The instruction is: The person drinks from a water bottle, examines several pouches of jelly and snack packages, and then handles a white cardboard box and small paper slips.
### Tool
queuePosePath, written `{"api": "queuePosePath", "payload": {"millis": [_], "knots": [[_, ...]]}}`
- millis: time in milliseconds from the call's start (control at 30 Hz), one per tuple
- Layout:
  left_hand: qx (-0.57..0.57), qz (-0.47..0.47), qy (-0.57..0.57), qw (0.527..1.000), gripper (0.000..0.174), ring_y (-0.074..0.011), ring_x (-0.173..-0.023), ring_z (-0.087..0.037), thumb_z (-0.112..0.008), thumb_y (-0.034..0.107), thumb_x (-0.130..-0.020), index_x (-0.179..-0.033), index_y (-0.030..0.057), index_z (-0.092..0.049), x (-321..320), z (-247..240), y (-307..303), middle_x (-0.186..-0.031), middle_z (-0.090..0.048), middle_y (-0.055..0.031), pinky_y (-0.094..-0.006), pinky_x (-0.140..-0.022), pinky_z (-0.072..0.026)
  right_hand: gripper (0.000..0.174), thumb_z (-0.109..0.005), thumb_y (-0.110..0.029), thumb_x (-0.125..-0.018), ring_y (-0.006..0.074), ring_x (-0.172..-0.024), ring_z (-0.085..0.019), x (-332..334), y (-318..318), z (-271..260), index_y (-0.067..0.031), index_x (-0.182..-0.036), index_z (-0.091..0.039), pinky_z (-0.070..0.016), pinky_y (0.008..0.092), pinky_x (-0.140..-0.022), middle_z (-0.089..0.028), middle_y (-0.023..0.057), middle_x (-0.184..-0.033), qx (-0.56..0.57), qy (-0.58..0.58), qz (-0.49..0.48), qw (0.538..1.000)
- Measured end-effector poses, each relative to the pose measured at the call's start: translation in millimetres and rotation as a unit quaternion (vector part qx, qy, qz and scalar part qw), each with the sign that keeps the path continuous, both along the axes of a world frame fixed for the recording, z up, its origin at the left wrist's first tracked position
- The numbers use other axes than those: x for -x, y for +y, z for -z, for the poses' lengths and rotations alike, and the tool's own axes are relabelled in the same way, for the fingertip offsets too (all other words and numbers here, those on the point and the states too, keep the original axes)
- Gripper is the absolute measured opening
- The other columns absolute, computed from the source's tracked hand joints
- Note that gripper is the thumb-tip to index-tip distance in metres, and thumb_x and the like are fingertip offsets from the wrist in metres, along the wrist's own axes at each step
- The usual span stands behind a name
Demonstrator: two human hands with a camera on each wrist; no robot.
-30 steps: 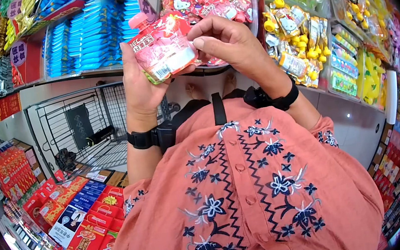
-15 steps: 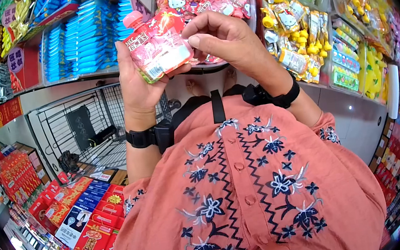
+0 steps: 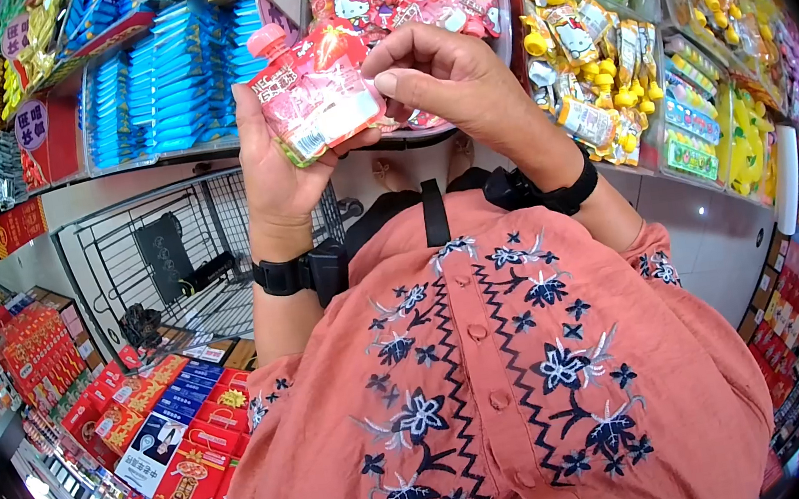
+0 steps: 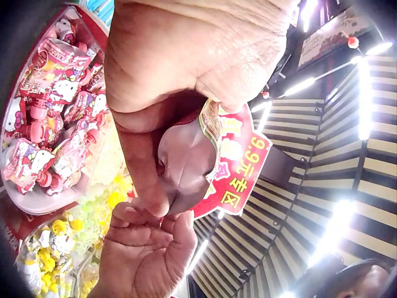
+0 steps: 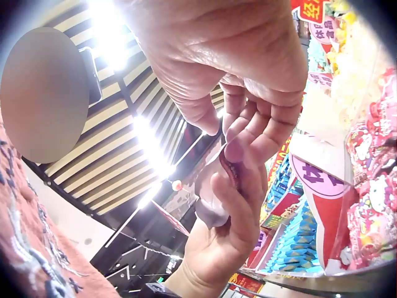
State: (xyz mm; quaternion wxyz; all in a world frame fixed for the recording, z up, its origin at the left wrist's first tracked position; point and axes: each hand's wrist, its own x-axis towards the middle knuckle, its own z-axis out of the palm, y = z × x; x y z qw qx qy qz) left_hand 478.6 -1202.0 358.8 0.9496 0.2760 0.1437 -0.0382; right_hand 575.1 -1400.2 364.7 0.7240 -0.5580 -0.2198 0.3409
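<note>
My left hand (image 3: 287,178) holds a pink drink pouch (image 3: 322,83) with a screw cap, its thumb along one side and fingers behind. The printed front faces up, with a strawberry picture and a barcode low on it. Bent fingers and thumb of my right hand (image 3: 457,70) pinch the pouch's right edge. From the left wrist view, the pouch's smooth gusseted base (image 4: 186,158) shows between the two hands. Just beyond the hands stands a bin of similar pink pouches (image 3: 357,3).
Blue packets (image 3: 180,76) fill the shelf at left, and yellow-capped pouches (image 3: 588,73) lie in a bin at right. A wire shopping cart (image 3: 177,248) stands left of the body. Red gift boxes (image 3: 191,469) are stacked behind it.
Both hands and the pouch have shifted slightly left in the head view since one second ago, the pouch tilting a little. Over the last half second they stay nearly still.
</note>
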Motion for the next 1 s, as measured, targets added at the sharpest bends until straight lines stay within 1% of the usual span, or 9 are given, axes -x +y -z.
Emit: {"api": "queuePosePath", "payload": {"millis": [267, 367, 567, 667, 867, 1000], "knots": [[0.006, 0.0, -0.001, 1.0, 0.077, -0.0399, -0.107, -0.069, -0.031, 0.065, -0.102, -0.146, 0.0033, -0.041, 0.9, 2.7, 0.7, -0.132, -0.061, -0.0217, -0.0547, -0.075, -0.0641, 0.02, -0.065, -0.015, -0.097, 0.005, -0.084, -0.062, 0.6, 1.1, 3.8, -0.0015, -0.112, -0.064, -0.0519, 0.0211, -0.074, -0.066, 0.0005, -0.095, 0.004, -0.005, 0.009, 1.0], [0.011, 0.0, 0.002, 1.0, 0.077, -0.0404, -0.107, -0.069, -0.031, 0.065, -0.102, -0.147, 0.0031, -0.041, 1.0, 3.0, 0.3, -0.132, -0.061, -0.0219, -0.055, -0.075, -0.064, 0.021, -0.065, -0.015, -0.099, 0.0071, -0.084, -0.062, 1.2, 0.2, 1.5, -0.0024, -0.116, -0.065, -0.0517, 0.0235, -0.077, -0.065, -0.0006, -0.096, 0.005, 0.007, -0.001, 1.0], [0.01, 0.007, 0.001, 1.0, 0.078, -0.0411, -0.107, -0.068, -0.03, 0.066, -0.102, -0.147, 0.0024, -0.039, 2.8, 5.2, 0.7, -0.132, -0.061, -0.0224, -0.0552, -0.076, -0.0638, 0.02, -0.065, -0.015, -0.099, 0.0073, -0.083, -0.062, 2.4, -0.6, 2.4, -0.0028, -0.114, -0.065, -0.0515, 0.0234, -0.076, -0.064, -0.0004, -0.095, 0.018, -0.001, 0.001, 1.0], [0.007, 0.021, -0.017, 1.0, 0.082, -0.0398, -0.11, -0.068, -0.025, 0.068, -0.102, -0.146, 0.0005, -0.039, 3.6, 7.1, 2.4, -0.131, -0.062, -0.0217, -0.0536, -0.081, -0.0632, 0.02, -0.065, -0.015, -0.097, 0.0049, -0.083, -0.062, 2.9, -0.1, 5.5, -0.0026, -0.112, -0.064, -0.0511, 0.0203, -0.071, -0.066, 0.0002, -0.095, 0.012, -0.003, 0.005, 1.0], [-0.002, 0.013, -0.004, 1.0, 0.082, -0.0392, -0.109, -0.068, -0.025, 0.068, -0.102, -0.145, 0.0006, -0.041, 5.4, 7.6, 0.4, -0.13, -0.062, -0.0216, -0.0531, -0.08, -0.0632, 0.02, -0.065, -0.015, -0.097, 0.0043, -0.081, -0.061, 6.0, -0.6, 4.5, -0.003, -0.113, -0.064, -0.0504, 0.0198, -0.068, -0.066, -0.0005, -0.093, 0.008, 0.008, 0.008, 1.0], [0.011, 0.009, -0.004, 1.0, 0.077, -0.0413, -0.108, -0.068, -0.03, 0.065, -0.103, -0.147, 0.0022, -0.039, 6.0, 7.4, -1.0, -0.133, -0.061, -0.0227, -0.055, -0.077, -0.0638, 0.02, -0.065, -0.015, -0.097, 0.004, -0.081, -0.061, 6.4, -1.1, 6.5, -0.0031, -0.113, -0.065, -0.0505, 0.0198, -0.068, -0.065, -0.001, -0.093, 0.01, -0.002, 0.009, 1.0]]}}
